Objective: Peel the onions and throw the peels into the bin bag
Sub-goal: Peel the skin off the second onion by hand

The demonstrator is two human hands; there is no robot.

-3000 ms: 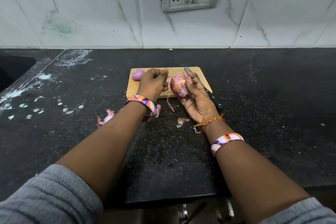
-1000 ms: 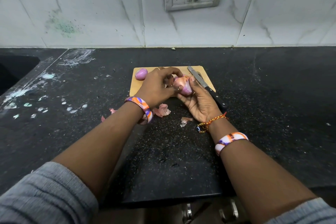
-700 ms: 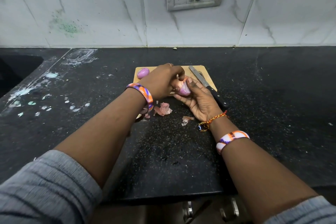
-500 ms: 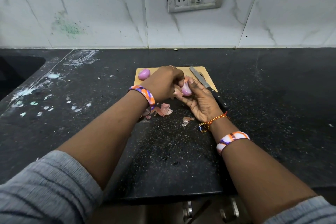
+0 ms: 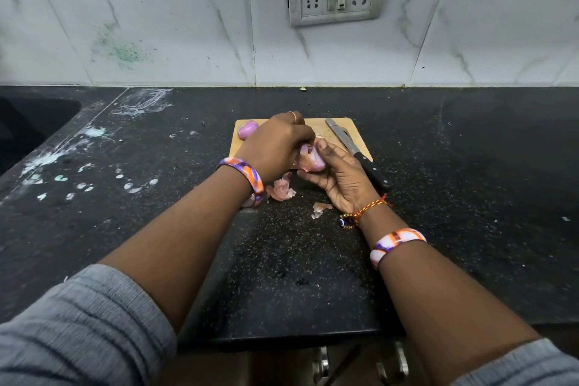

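Since three seconds ago: left hand (image 5: pixel 277 147) brought across from the board's left half onto the onion (image 5: pixel 311 159); onion lowered toward the board's near edge and now much more covered by fingers. Little change over the last half second.

Now: onion cradled in the upturned right hand (image 5: pixel 340 178), fingers curled round it from below and from the right, thumb pressed on top. Left hand closed over the onion's left side, fingertips pinching at its skin; exact grip hidden behind the knuckles. Pale pink flesh and loose skin visible between the two hands.

Second onion (image 5: pixel 248 129), purple and whole, lying at the far left corner of the wooden cutting board (image 5: pixel 360 138), apart from both hands. Knife (image 5: pixel 354 150) lying diagonally along the board's right side, blade on the wood, black handle out over the black counter (image 5: pixel 470 166).

Loose peels (image 5: pixel 282 189) on the counter just under the left wrist, one smaller scrap (image 5: pixel 319 208) near the right wrist. Bin bag not seen.
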